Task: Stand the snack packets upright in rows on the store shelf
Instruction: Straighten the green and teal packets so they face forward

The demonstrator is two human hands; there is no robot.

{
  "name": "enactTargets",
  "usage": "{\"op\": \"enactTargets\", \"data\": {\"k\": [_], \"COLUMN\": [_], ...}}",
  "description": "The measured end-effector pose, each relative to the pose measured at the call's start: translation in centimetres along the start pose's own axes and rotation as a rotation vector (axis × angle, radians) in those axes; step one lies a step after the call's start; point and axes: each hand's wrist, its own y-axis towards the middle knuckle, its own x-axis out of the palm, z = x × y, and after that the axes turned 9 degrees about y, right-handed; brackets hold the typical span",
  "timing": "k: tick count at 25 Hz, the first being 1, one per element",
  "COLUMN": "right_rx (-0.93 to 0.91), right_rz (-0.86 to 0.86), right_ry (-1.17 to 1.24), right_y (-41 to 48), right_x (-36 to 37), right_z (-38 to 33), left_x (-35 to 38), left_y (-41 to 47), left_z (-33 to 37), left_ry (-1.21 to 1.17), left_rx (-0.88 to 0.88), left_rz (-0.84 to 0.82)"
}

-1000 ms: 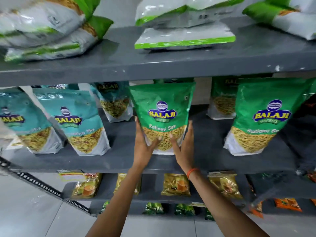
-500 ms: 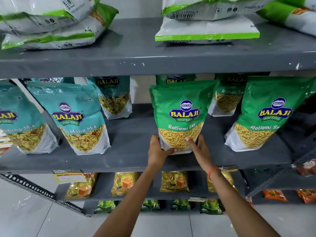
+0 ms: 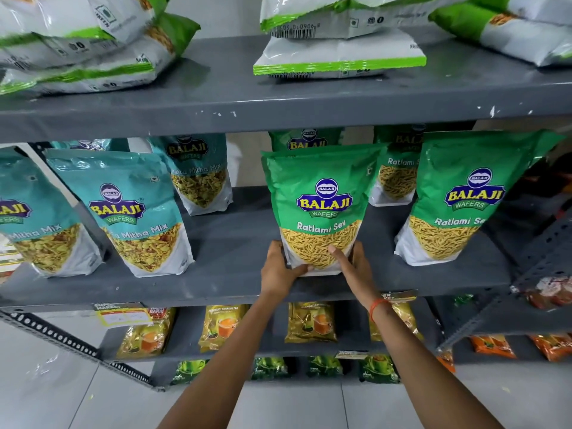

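A green Ratlami Sev packet [image 3: 318, 193] stands upright on the grey middle shelf [image 3: 235, 274], near its front edge. My left hand [image 3: 280, 270] grips its lower left corner and my right hand [image 3: 353, 267] grips its lower right side. Another green Ratlami Sev packet [image 3: 464, 199] stands to the right, and two more stand behind at the shelf's back [image 3: 397, 168]. On the left, teal Mitha Mix packets [image 3: 130, 209] stand upright in the front row, with one [image 3: 201, 171] further back.
The top shelf [image 3: 278, 97] holds white-and-green packets [image 3: 340, 54] lying flat. Lower shelves carry yellow tea packs [image 3: 311, 322], green packs [image 3: 269, 368] and orange packs [image 3: 492, 346]. A perforated grey upright [image 3: 483, 323] slants at the right. The floor below is white tile.
Both hands have slid down from the packet's front to its bottom corners. The green packet now stands lower on the shelf and sits further right in view as the camera shifted.
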Motion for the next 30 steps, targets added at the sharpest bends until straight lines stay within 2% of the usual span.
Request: {"op": "enactTargets", "data": {"k": [5, 7, 9, 10, 13, 17, 20, 24, 27, 30], "right_rx": [-0.029, -0.161, -0.381, -0.494, -0.677, -0.689, -0.654, -0.46, -0.153, 0.018], "right_rz": [0.03, 0.168, 0.349, 0.381, 0.292, 0.169, 0.078, -0.043, -0.147, -0.274], "right_ry": [0.028, -0.052, -0.167, -0.188, -0.182, -0.16, -0.173, -0.189, -0.17, -0.05], "right_y": [-0.7, -1.8, -2.8, -3.2, -4.0, -4.6, -4.7, -4.5, -3.6, -2.7], "right_x": [0.6, 1.9, 4.0, 5.3, 10.0, 17.1, 22.6, 28.5, 31.5, 32.2], "right_z": [-0.8, -1.5, -2.7, -3.4, -5.5, -6.8, -6.3, -3.1, -0.5, 1.1], "left_x": [0.1, -0.4, -1.5, -2.3, -5.6, -11.4, -15.9, -20.9, -23.9, -25.8], "left_y": [-0.7, -1.6, -2.7, -3.3, -4.1, -3.3, -2.4, -1.0, 0.6, 2.3], "left_z": [0.1, 0.3, 0.8, 1.1, 1.8, 0.4, -3.5, -10.6, -15.0, -17.4], "left_ry": [-0.01, -0.014, 0.056, 0.094, 0.12, 0.142, 0.158, 0.048, -0.098, -0.293], "left_rx": [0.035, 0.092, 0.171, 0.229, 0.402, 0.445, 0.407, 0.205, 0.106, 0.011], "left_rz": [0.006, 0.028, 0.138, 0.219, 0.463, 0.646, 0.686, 0.642, 0.433, 0.263]}}
